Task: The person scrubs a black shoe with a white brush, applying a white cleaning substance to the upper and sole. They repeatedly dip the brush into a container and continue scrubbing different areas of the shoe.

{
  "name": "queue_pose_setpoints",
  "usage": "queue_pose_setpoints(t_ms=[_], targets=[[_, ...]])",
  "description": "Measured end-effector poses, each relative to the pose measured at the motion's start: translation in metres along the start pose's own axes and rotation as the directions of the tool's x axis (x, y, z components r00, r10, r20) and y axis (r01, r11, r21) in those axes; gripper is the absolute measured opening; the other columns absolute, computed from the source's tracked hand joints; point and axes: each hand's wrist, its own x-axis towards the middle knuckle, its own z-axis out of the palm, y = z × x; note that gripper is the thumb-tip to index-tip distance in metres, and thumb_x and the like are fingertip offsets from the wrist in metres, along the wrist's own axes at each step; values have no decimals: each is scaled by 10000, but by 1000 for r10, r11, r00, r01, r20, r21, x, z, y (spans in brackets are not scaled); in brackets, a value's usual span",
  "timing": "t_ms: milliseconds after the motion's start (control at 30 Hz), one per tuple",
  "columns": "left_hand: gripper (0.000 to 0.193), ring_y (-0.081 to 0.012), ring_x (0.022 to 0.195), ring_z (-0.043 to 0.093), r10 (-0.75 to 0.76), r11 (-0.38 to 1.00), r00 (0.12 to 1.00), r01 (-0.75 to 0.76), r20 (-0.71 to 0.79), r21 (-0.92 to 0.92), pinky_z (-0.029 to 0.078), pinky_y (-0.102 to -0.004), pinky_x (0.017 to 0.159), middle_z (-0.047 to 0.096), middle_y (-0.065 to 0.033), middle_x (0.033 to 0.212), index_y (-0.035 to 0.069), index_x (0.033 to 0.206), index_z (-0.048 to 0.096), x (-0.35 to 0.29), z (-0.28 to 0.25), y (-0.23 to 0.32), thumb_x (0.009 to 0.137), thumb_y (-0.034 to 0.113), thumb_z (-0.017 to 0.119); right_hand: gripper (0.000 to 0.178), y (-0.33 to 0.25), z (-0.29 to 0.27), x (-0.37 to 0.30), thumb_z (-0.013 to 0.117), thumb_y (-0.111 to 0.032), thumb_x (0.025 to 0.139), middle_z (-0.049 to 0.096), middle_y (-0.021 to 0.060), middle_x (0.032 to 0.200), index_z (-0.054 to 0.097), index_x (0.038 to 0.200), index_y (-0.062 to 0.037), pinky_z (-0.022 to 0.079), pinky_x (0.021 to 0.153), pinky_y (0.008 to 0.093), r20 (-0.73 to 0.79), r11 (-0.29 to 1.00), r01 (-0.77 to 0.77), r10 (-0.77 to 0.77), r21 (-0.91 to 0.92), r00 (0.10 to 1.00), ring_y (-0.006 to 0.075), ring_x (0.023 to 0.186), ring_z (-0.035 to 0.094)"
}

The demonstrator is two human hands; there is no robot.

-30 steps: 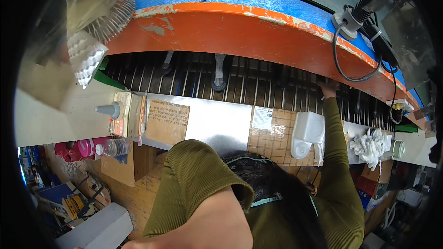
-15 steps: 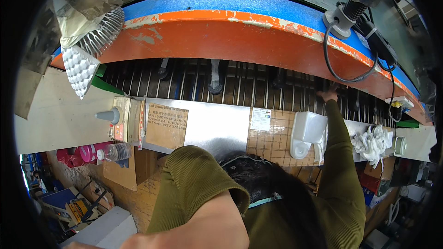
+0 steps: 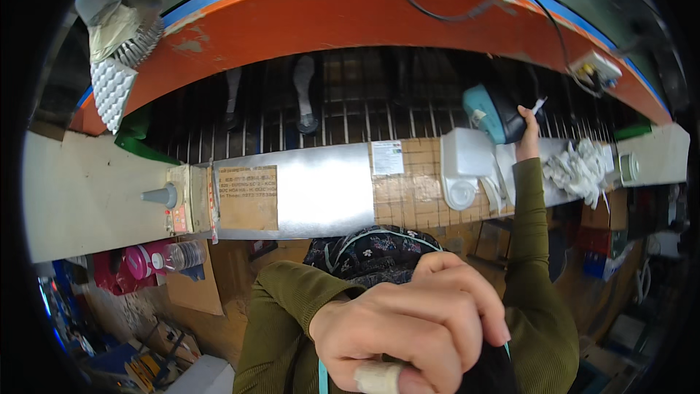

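Close to the camera, at the bottom middle, my left hand (image 3: 415, 321) is raised with its fingers curled in. A beige wrap circles one digit. Whether it holds anything is hidden. My right arm reaches far to the right, where my right hand (image 3: 529, 135) grips a black shoe (image 3: 512, 120) with a teal sole (image 3: 485, 113), tilted above the near edge of the roller conveyor (image 3: 343, 128). A small white strip sticks up by those fingers. Dark shoes with grey soles (image 3: 305, 95) lie on the rollers under the orange beam (image 3: 292, 25).
Along the ledge are a metal plate (image 3: 324, 190), cardboard (image 3: 248, 197), a white plastic container (image 3: 463, 164) and crumpled white material (image 3: 576, 168). A grey cone (image 3: 160, 195) juts from the left side. A cable (image 3: 445, 11) hangs from the beam. A water bottle (image 3: 182, 257) lies lower left.
My right hand, earlier reaching in over the rollers, has come back nearer with the black and teal shoe. My left hand has risen further into view. The whole view has shifted.
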Motion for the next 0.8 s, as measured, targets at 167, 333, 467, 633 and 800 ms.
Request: queue_pose_setpoints(t_ms=[167,333,467,633,800], targets=[[196,-258,885,583,-240,969,968,243,73,-34,480,-391,859,612,-88,921,49,865,701,-16,33,5,884,242,669,181,2,-19,-93,673,-222,773,502,-30,862,535,832,-121,394,757,244,-12,988,139,-139,62,990,94,802,469],[645,-269,1205,462,-505,664,686,697,-524,273,377,-405,1042,468,-184,1302,-10,1339,407,-46,33,-10,796,121,729,339,-15,-25,-173,596,-242,785,564,66,939,467,1056,-84,498,860,305,126,980,101,-124,172,984,171,934,600],[1064,-407,1422,210,-760,391,201,901,-618,-187,254,-466,1144,163,-311,1511,61,1534,26,-93,-16,-40,785,173,773,523,-44,-19,-231,672,-323,713,604,190,927,365,1077,-107,540,739,295,358,955,146,-235,258,904,239,839,643],[1041,-259,1326,415,-828,561,506,751,-243,-349,305,-396,1134,392,-118,1466,22,1460,318,-158,-21,-42,617,165,912,633,-47,-20,-267,738,-486,710,631,250,925,339,1042,-122,544,711,320,485,975,188,-221,116,846,248,806,639],[774,-289,1324,413,-593,774,699,631,-399,-46,327,-490,1129,407,-101,1451,82,1457,311,-174,-7,-32,857,378,700,357,-2,-59,-239,419,-348,1037,644,71,879,546,947,-27,465,725,301,307,823,245,-90,-513,947,144,744,565]])
